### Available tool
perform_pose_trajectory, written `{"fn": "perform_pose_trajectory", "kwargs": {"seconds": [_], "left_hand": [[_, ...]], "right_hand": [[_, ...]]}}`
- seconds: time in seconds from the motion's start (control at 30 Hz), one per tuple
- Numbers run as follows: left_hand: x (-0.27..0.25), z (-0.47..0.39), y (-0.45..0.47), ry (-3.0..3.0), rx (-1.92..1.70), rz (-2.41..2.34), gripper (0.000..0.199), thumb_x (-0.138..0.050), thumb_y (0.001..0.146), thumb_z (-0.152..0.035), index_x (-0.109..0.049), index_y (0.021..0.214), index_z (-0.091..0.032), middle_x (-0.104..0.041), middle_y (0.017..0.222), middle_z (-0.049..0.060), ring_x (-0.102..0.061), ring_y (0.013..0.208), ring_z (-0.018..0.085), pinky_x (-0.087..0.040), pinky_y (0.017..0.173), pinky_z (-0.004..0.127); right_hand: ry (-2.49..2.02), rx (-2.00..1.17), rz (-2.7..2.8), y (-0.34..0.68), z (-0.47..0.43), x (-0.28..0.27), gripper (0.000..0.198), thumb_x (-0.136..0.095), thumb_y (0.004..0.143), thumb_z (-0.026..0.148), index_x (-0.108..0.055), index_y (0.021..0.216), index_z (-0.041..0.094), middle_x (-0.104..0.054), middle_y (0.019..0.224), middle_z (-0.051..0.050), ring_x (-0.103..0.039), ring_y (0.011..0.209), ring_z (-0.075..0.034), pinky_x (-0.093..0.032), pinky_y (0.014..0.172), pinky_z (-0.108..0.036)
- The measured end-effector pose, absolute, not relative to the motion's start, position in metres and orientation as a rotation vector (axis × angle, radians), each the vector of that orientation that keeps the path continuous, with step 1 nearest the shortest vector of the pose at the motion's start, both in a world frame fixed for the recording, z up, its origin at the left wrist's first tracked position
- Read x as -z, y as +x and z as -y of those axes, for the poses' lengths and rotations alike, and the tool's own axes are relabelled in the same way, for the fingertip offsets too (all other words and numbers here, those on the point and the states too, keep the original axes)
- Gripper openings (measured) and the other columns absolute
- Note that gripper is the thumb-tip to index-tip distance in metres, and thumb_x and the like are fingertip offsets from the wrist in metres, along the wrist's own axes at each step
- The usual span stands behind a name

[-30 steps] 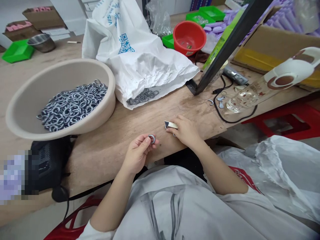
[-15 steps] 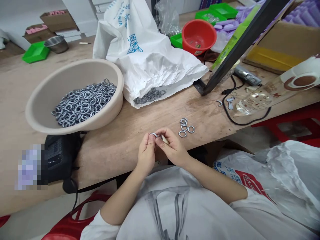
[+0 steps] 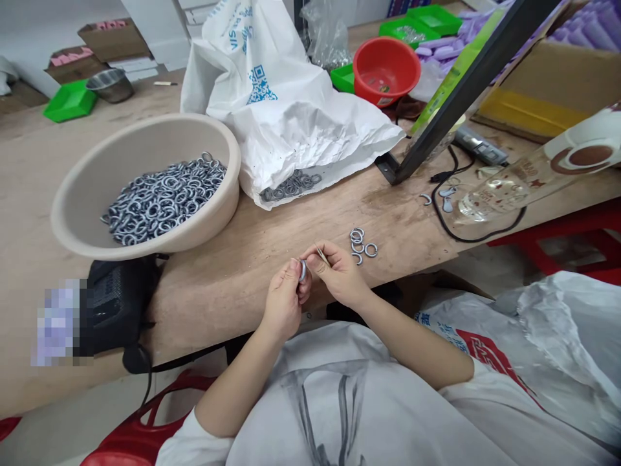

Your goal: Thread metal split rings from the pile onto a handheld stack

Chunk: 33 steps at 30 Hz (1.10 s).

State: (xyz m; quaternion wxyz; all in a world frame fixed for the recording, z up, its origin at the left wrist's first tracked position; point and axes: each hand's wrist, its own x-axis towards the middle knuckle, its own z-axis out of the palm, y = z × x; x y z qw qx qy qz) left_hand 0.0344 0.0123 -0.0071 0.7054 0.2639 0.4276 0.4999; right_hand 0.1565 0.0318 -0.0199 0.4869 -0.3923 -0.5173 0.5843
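Observation:
My left hand [image 3: 285, 294] is closed, pinching a grey metal ring [image 3: 303, 270] between thumb and fingers. Just to its right, my right hand [image 3: 342, 275] grips a thin, pale stick-like tool [image 3: 323, 257]; its exact kind is too small to make out. Both hands are over the table's front edge, with the fingertips close together. Beyond my right hand lie several loose grey rings [image 3: 370, 250] on the wood, one partly covered by the hand. A large beige basin [image 3: 72, 220] at the left holds a heap of similar rings [image 3: 165, 200].
A white woven sack [image 3: 301, 123] lies open behind the hands, with rings in its mouth. To the right are a slanted dark metal post [image 3: 466, 97], a black cable [image 3: 466, 241] and a clear bottle [image 3: 514, 184]. A black device [image 3: 119, 301] sits below the basin.
The hands have drawn slightly apart. The ring in my left hand has turned and shows more of its side. My right hand has turned the tool more upright and shifted toward the loose rings.

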Motion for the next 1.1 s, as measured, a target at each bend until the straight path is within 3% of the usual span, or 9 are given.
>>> {"fn": "perform_pose_trajectory", "kwargs": {"seconds": [0.1,0.27,0.8,1.0,1.1], "left_hand": [[0.002,-0.013,0.035,0.526,-1.119,-0.970,0.051,-0.075,0.074,-0.056,-0.045,0.064,-0.017,-0.037,0.054,-0.006,-0.029,0.047,0.005,-0.024,0.042,0.016],[-0.002,-0.013,0.038,0.440,-1.128,-1.010,0.051,-0.081,0.067,-0.055,-0.046,0.069,-0.018,-0.038,0.055,-0.008,-0.030,0.046,0.004,-0.025,0.042,0.016],[0.001,-0.012,0.042,0.447,-1.118,-0.996,0.055,-0.081,0.066,-0.056,-0.040,0.066,-0.019,-0.035,0.054,-0.008,-0.026,0.045,0.004,-0.023,0.040,0.017],[0.004,-0.001,0.039,0.685,-1.056,-0.873,0.052,-0.073,0.077,-0.056,-0.044,0.060,-0.017,-0.038,0.053,-0.005,-0.029,0.047,0.005,-0.024,0.043,0.017],[0.004,-0.002,0.030,0.675,-1.026,-0.869,0.051,-0.073,0.078,-0.054,-0.045,0.059,-0.016,-0.038,0.053,-0.005,-0.030,0.046,0.005,-0.025,0.041,0.017]], "right_hand": [[-1.090,-1.040,1.582,0.163,-0.028,0.015,0.045,-0.053,0.090,0.064,-0.059,0.087,0.020,-0.063,0.073,-0.001,-0.059,0.067,-0.014,-0.042,0.062,-0.026],[-1.148,-0.526,1.964,0.166,-0.018,0.014,0.049,-0.041,0.099,0.057,-0.056,0.073,0.019,-0.054,0.068,-0.001,-0.045,0.060,-0.012,-0.028,0.057,-0.028],[-1.103,-0.528,2.032,0.169,-0.019,0.011,0.043,-0.051,0.096,0.048,-0.049,0.063,0.020,-0.049,0.061,0.001,-0.040,0.056,-0.012,-0.024,0.055,-0.028],[-1.448,-0.779,1.659,0.193,-0.041,0.022,0.054,-0.040,0.097,0.061,-0.043,0.060,0.022,-0.040,0.053,0.004,-0.040,0.053,-0.012,-0.026,0.055,-0.028],[-1.568,-0.656,1.655,0.222,-0.045,0.026,0.049,-0.046,0.095,0.061,-0.055,0.068,0.021,-0.050,0.060,0.001,-0.048,0.059,-0.015,-0.031,0.058,-0.028]]}}
